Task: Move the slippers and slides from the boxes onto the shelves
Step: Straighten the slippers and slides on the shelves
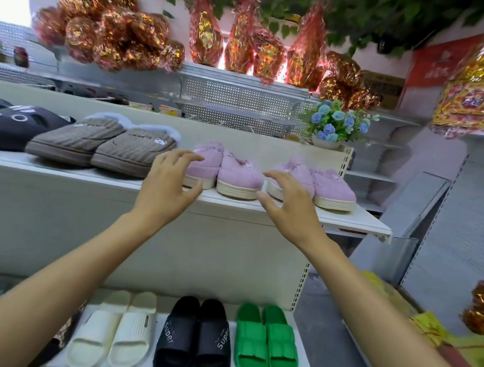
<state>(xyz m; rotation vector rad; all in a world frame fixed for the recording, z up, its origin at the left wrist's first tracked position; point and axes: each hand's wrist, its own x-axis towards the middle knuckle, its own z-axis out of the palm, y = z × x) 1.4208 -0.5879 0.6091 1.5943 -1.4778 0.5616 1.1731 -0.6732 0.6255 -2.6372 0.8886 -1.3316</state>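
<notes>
Here my left hand (168,184) and my right hand (287,200) reach toward the upper shelf (118,182), each grip spread open with fingers loosely arched and holding nothing. Between them, at the front edge, sits a pair of pink fuzzy slippers (224,173) on cream soles; my left fingertips are just in front of its left shoe, though I cannot tell whether they touch it. A second pink pair (322,184) stands just to the right, partly behind my right fingers. Left of the pink ones on the same shelf sit a pair of ribbed grey-brown slippers (103,146) with pale fleece collars and a small animal patch whose tiny writing is too blurred to read, and further left black slippers (14,127) with white face markings. On the lower shelf (304,364), between my forearms, three pairs of slides stand side by side: cream slides (113,333) with a small tag I cannot read, black slides (194,343) with "Super" printed in white on each strap, and plain green slides (265,343). Above, red-and-gold foil-wrapped bundles (113,31) crowd the top shelf, and a pot of blue artificial flowers (336,124) stands behind the pink slippers. A gold packet (476,95) at the right carries red printing that I cannot make out.
</notes>
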